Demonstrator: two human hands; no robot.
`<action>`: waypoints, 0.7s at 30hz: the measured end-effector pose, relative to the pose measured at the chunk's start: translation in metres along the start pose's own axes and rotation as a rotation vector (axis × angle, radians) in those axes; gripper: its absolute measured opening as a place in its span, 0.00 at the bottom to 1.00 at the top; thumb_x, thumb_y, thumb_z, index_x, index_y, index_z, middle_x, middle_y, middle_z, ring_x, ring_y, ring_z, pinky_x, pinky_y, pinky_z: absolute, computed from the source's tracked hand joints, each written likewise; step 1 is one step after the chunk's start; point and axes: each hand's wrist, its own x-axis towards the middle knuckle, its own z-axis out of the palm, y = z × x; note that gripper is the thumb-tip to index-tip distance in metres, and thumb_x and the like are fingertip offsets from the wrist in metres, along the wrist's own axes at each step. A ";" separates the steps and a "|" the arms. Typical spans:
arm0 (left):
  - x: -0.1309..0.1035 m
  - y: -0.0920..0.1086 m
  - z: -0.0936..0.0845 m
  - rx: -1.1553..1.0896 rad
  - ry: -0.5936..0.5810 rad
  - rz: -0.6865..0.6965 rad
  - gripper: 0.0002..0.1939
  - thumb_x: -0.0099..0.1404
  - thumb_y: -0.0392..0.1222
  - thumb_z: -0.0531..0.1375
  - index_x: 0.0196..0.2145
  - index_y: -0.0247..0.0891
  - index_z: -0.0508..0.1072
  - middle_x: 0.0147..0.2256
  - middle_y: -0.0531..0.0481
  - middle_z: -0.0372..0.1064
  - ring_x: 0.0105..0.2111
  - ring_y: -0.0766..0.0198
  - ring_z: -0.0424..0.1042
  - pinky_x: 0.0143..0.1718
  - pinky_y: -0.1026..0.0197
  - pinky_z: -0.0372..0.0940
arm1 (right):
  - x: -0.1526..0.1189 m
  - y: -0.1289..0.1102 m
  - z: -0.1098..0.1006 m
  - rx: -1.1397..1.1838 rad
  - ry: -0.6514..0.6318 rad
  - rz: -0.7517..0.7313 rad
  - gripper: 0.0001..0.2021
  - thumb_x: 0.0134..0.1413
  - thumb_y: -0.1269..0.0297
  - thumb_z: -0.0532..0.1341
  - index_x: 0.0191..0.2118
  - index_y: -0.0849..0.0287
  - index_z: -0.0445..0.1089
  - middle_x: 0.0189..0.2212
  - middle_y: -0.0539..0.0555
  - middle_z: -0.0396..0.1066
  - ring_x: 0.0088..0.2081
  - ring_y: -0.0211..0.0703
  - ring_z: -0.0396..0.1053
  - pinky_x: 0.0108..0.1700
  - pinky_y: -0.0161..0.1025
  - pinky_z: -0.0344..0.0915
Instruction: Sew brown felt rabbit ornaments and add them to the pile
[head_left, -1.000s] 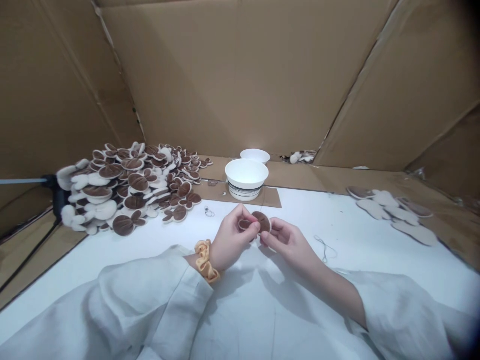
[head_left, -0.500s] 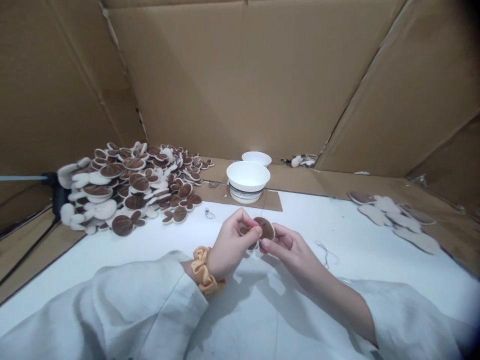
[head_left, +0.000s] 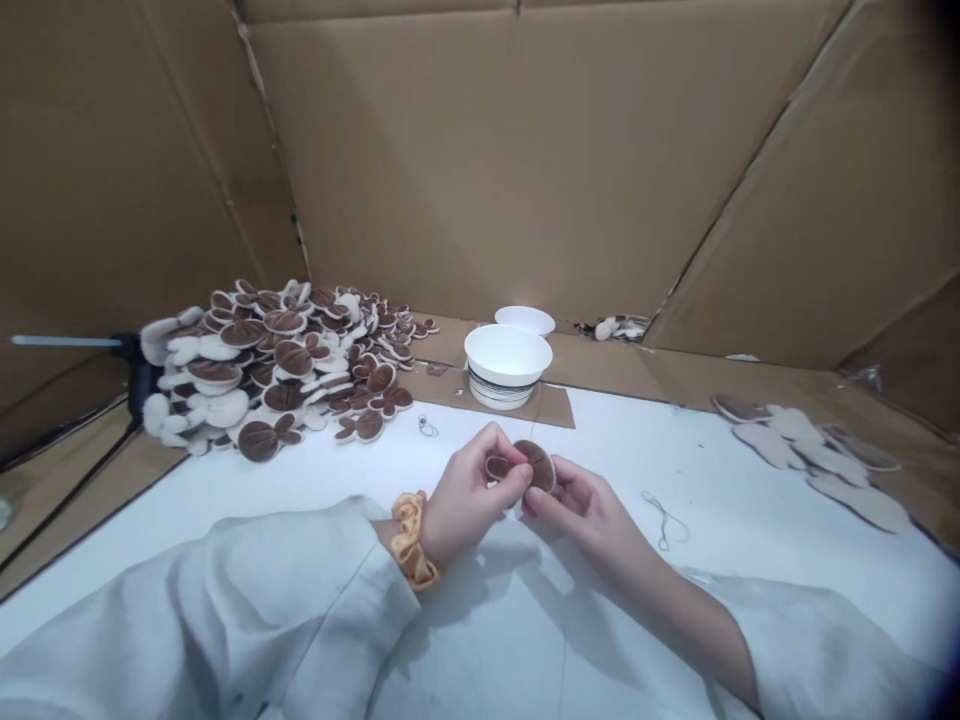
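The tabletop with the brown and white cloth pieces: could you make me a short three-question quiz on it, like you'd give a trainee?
1. Multiple choice: on which side does the person wear the orange scrunchie? A) their right B) their left C) both
2. True or false: the large pile lies to the left of the front bowl in the picture.
3. Fill in the blank: the piece between the left hand and the right hand shows a ____ face.

Key: 1. B; 2. True; 3. brown
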 end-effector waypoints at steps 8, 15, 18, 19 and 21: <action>0.002 -0.002 -0.009 0.113 -0.039 0.104 0.06 0.62 0.41 0.55 0.32 0.37 0.64 0.29 0.53 0.63 0.29 0.69 0.65 0.31 0.66 0.60 | 0.006 0.013 -0.004 0.051 0.054 -0.124 0.15 0.51 0.61 0.60 0.42 0.54 0.54 0.35 0.51 0.64 0.32 0.36 0.66 0.35 0.36 0.64; 0.003 -0.003 -0.009 -0.011 -0.033 0.082 0.16 0.62 0.40 0.54 0.47 0.39 0.55 0.32 0.52 0.64 0.32 0.67 0.67 0.36 0.64 0.62 | 0.004 0.010 0.000 -0.050 0.168 -0.249 0.14 0.54 0.63 0.57 0.44 0.50 0.53 0.43 0.51 0.58 0.29 0.32 0.67 0.34 0.37 0.66; 0.004 -0.005 -0.009 0.023 0.015 0.037 0.13 0.62 0.41 0.54 0.43 0.37 0.58 0.32 0.52 0.63 0.30 0.68 0.66 0.33 0.65 0.63 | 0.004 0.010 0.001 -0.102 0.186 -0.250 0.08 0.54 0.61 0.56 0.39 0.54 0.57 0.40 0.51 0.61 0.31 0.33 0.66 0.32 0.34 0.64; 0.005 -0.005 -0.010 0.043 0.015 0.027 0.12 0.62 0.41 0.54 0.42 0.37 0.59 0.32 0.51 0.64 0.30 0.68 0.66 0.33 0.65 0.63 | 0.005 0.011 0.001 -0.118 0.215 -0.253 0.07 0.55 0.60 0.55 0.37 0.56 0.57 0.37 0.51 0.63 0.31 0.34 0.66 0.32 0.33 0.63; 0.005 -0.006 -0.011 0.092 0.001 0.021 0.12 0.61 0.42 0.54 0.42 0.36 0.62 0.33 0.50 0.65 0.31 0.67 0.67 0.33 0.64 0.63 | 0.006 0.011 0.000 -0.128 0.287 -0.255 0.07 0.56 0.59 0.54 0.34 0.56 0.57 0.31 0.49 0.64 0.30 0.34 0.65 0.30 0.33 0.61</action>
